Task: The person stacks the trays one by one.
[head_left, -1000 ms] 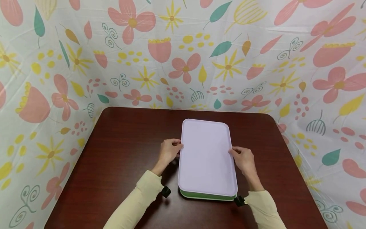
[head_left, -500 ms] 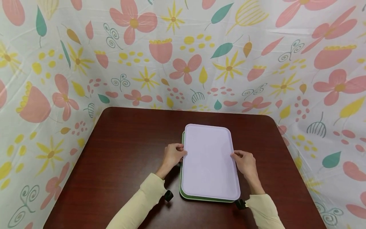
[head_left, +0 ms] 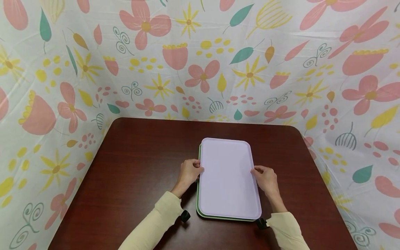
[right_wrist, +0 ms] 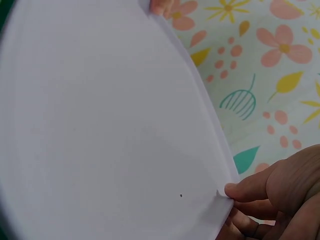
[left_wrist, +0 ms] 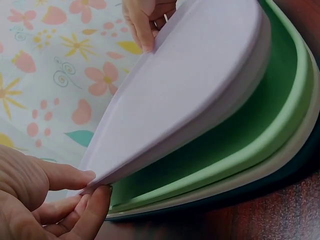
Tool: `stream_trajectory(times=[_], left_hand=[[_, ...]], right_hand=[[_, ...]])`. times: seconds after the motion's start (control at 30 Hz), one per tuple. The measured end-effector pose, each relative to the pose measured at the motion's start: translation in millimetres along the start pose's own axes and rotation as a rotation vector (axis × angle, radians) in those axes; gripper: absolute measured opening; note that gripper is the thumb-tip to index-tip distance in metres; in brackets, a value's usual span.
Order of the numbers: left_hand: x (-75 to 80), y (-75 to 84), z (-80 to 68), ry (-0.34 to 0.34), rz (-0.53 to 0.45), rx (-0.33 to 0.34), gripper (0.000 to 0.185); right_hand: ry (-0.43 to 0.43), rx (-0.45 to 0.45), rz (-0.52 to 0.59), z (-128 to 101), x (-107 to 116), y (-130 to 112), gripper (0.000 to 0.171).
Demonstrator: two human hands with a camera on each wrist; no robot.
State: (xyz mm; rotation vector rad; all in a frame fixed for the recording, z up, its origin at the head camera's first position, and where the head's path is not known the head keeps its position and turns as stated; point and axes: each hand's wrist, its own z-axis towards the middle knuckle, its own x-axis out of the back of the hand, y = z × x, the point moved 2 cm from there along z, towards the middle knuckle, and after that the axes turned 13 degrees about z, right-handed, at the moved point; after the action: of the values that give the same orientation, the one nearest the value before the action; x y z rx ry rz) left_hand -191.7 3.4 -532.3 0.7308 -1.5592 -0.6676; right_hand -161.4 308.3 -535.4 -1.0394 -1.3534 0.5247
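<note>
A lavender tray [head_left: 229,178] lies between the two hands in the head view, over a green tray [left_wrist: 280,135]. My left hand [head_left: 189,172] pinches its left long rim, thumb on top and fingers beneath. On the opposite rim my right hand [head_left: 265,178] pinches the tray in the same way. In the left wrist view the lavender tray sits tilted, partly down inside the green one, with a gap showing at the near end. Below the green tray come a cream-coloured rim [left_wrist: 280,172] and a dark one [left_wrist: 300,170], all stacked.
The stack stands on a dark reddish-brown table [head_left: 134,166] with rounded corners. A flower-printed cloth [head_left: 200,62] hangs behind it and along both sides. Black wrist cameras [head_left: 185,216] sit at both cream sleeves.
Both hands have moved the lavender tray toward the body and lowered it onto the green tray. The green edge at the near end now shows as a thinner strip.
</note>
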Motion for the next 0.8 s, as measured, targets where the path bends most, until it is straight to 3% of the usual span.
stream_trajectory(times=[0.4,0.8], left_hand=[[-2.4,-4.7,1.3,0.037,0.042,-0.027,0.021],[-4.7,-6.7,0.3,0.034,0.078,-0.011,0.022]], right_hand=[[0.004,0.052,-0.060,-2.1,-5.0,-5.4,0.032],[0.008,0.061,-0.116,-1.4,-7.3,-4.1,0.032]])
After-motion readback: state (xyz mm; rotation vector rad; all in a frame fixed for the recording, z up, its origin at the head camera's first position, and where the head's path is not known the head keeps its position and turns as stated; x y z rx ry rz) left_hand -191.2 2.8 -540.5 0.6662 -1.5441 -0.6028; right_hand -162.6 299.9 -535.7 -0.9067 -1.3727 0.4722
